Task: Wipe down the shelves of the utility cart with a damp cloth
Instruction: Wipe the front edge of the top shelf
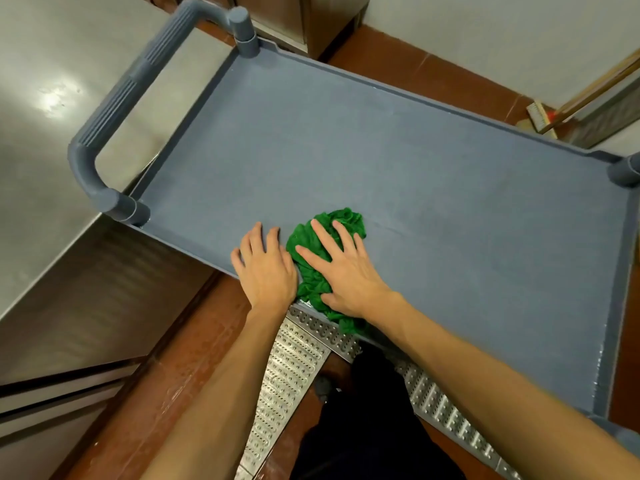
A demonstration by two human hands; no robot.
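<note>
The right hand (346, 271) lies palm-down on a crumpled green cloth (348, 220), its fingers straight and spread apart, pressing the fabric flat against the top shelf (381, 150) of the grey-blue utility cart. It does not curl round the cloth. The left hand (268, 271) rests just beside it, also palm-down with straight, relaxed fingers, flat on the bare shelf surface; its outer edge touches the cloth's left side. Both forearms reach in from the bottom of the view.

The cloth sits at the near long edge of the shelf, somewhat left of the middle, bunched into folds. Its lower end hangs a little over the raised rim toward the person. The rest of the shelf surface is uncovered, matte, and bordered by a low lip on all 4 sides.

A ribbed handle (117, 109) arches over the cart's left end, joined to 2 round corner posts. Another post (627, 171) shows at the far right corner.

A stainless steel counter (45, 98) stands close on the left. Under the cart run a perforated metal floor grate (294, 368) and reddish-brown floor tiles (166, 375). A broom (540, 116) leans near the wall at upper right.
</note>
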